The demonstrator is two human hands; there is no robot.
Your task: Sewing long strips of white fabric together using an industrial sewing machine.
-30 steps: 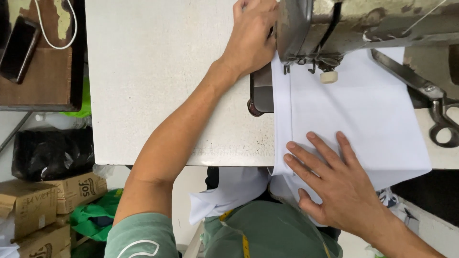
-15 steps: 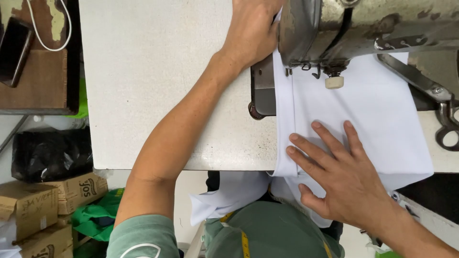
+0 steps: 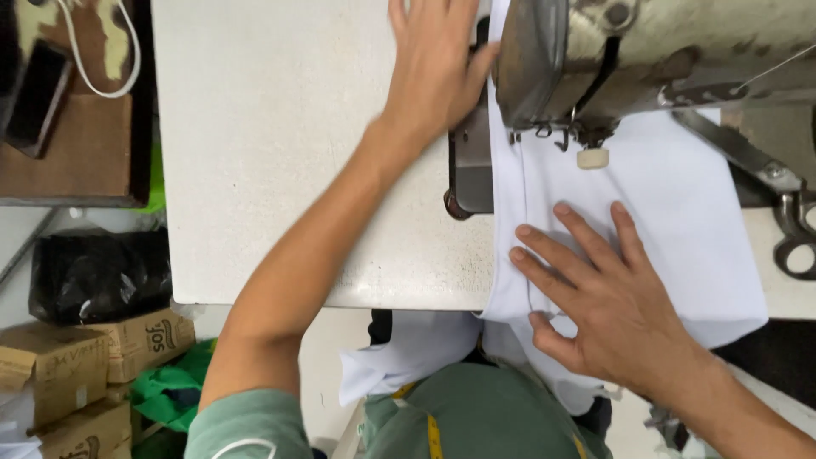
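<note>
A white piece of cloth (image 3: 680,195) lies on the sewing table (image 3: 280,144) and runs under the head of a worn metal sewing machine (image 3: 646,59). My right hand (image 3: 603,293) lies flat on the cloth near the table's front edge, fingers spread, pressing it down. My left hand (image 3: 438,68) rests flat beside the machine's left side, fingers on the cloth's far edge by the dark needle plate (image 3: 472,170). The needle area is partly hidden by the machine head.
Scissors (image 3: 795,229) lie at the right edge of the table. A phone (image 3: 34,98) with a white cable rests on a brown wooden surface at the left. Below are cardboard boxes (image 3: 102,348), a black bag (image 3: 98,276) and green cloth (image 3: 170,391).
The view has shifted slightly. My left hand has slid further away alongside the machine, and my right hand has moved a little forward on the cloth.
</note>
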